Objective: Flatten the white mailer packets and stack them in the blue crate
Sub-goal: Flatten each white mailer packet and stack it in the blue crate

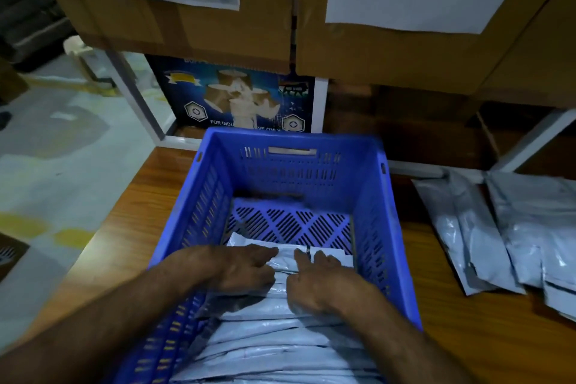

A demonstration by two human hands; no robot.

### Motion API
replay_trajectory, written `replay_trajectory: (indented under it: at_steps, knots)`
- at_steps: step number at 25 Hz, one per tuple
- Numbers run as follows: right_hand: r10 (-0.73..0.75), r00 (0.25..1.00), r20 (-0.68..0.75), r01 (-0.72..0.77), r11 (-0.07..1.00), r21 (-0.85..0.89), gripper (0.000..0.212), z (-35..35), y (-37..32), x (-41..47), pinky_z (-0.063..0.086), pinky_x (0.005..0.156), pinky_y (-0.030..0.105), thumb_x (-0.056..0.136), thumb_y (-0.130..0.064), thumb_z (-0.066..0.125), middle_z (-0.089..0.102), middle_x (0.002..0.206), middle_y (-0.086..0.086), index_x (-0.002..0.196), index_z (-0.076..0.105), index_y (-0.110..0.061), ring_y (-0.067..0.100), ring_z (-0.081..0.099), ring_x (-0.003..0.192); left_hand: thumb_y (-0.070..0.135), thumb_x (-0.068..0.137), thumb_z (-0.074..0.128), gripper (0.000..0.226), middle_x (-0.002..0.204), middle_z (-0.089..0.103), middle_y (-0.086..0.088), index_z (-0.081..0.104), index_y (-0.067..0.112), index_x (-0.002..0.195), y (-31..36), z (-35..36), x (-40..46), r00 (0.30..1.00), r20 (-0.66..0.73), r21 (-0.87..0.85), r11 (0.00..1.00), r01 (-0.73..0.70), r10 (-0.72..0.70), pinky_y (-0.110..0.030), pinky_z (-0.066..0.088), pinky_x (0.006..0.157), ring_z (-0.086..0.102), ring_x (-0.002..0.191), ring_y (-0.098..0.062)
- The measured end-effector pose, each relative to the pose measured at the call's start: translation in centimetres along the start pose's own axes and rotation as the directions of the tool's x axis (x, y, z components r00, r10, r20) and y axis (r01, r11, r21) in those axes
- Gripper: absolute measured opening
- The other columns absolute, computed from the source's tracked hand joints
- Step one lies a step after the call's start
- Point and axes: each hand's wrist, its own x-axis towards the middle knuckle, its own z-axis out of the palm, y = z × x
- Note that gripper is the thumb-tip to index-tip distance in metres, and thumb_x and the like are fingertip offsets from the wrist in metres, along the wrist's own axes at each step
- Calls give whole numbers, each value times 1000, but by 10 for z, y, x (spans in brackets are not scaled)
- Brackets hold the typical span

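Pressing flat with loosely spread fingers, left hand and right hand rest on one packet topping the stack inside one blue crate; more packets, too overlapped to count, lie on the table.

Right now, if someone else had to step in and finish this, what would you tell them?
Left hand and right hand: both flat, pressing the top packet in the blue crate; no grip closed on anything.
Done: a row of white packets fills the crate's near part.
Left: the far crate floor is bare; loose packets lie on the wooden table to the right, not yet stacked.
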Motion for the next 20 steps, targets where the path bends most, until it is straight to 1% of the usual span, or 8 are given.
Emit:
replay_trajectory:
  at_steps: [3,6,7,9,10,13,15,20]
  knots:
    - [30,999,19,-30,999,18,70,2,-1,2,12,126,57,107,-47,25,-3,174,12,166,-4,-25,35,4,159,58,86,-2,91,166,10,-28,44,2,142,4,-3,-5,1000,21,146,989,12,-15,-44,26,121,19,153,-39]
    - [38,999,28,-37,998,-47,71,-3,-2,1,7,127,57,107,-46,26,-6,174,14,166,-6,-24,35,1,159,33,97,38,47,137,60,-24,69,8,121,12,-1,-14,990,-81,129,984,126,-117,-42,58,92,65,118,-39]
    - [39,999,4,-39,996,-85,71,-6,-4,-5,4,127,58,107,-44,27,-6,173,16,166,-6,-22,34,0,160,33,92,42,45,122,70,-20,75,10,112,10,5,-14,972,-189,127,979,161,-135,-38,62,79,73,102,-34]
    - [-17,991,-131,-6,984,-180,70,-6,-7,-18,-2,127,59,108,-41,28,-4,173,20,167,-2,-18,35,0,160,38,91,42,52,117,72,-23,74,7,118,20,11,-18,912,-341,39,966,254,-226,-45,63,76,73,99,-37]
    - [-105,955,-278,41,973,-226,68,-3,-6,-26,1,127,61,106,-39,30,5,172,23,167,9,-16,36,8,160,38,91,42,55,121,69,-25,71,5,123,29,11,-19,879,-410,47,957,288,-244,-49,62,81,72,104,-39]
    - [-350,617,-705,135,930,-343,71,2,14,-51,31,118,67,87,-40,35,50,151,28,147,58,-10,40,51,141,39,90,39,62,132,63,-28,66,2,131,67,-1,-30,783,-558,-6,944,329,-276,-57,57,92,67,116,-41]
    - [-387,512,-767,163,920,-356,72,-2,42,-68,28,121,64,87,-40,36,44,158,23,152,52,-12,35,42,149,39,89,37,65,138,58,-29,63,1,135,97,-12,-33,721,-623,-57,937,345,-304,-59,53,98,63,122,-42]
    - [-488,449,-749,300,871,-388,71,-9,146,-98,3,129,54,95,-30,37,15,173,12,165,27,-19,21,5,161,38,92,31,70,149,47,-31,51,-3,145,191,-45,-20,593,-740,-146,936,319,-318,-62,43,108,50,136,-44]
